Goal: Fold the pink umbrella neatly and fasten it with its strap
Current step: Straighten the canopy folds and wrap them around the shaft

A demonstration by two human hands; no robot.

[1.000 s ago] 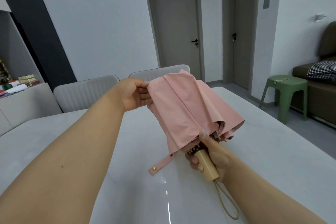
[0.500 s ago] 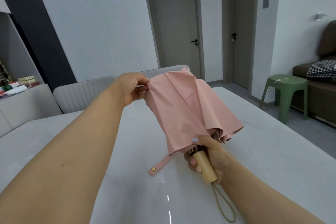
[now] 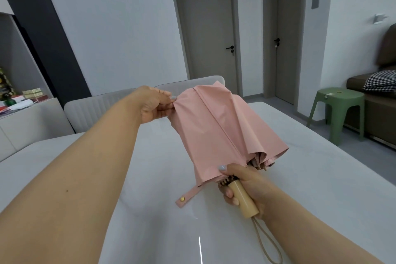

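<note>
My right hand (image 3: 244, 186) grips the umbrella (image 3: 216, 126) by its stiff handle (image 3: 242, 198) above the surface (image 3: 150, 167) while my left hand (image 3: 153, 104) pinches the light, limp canopy's top, its strap (image 3: 186, 196) dangling.

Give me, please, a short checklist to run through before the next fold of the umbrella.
1. Right hand holds the handle: ok.
2. Left hand pinches the canopy edge: ok.
3. Strap hangs free, unfastened: ok.
4. Panels pleated flat: not ok, the right side flares loosely.
5. Rib tips gathered at the handle: cannot tell.
6. Table bare below: ok.
</note>
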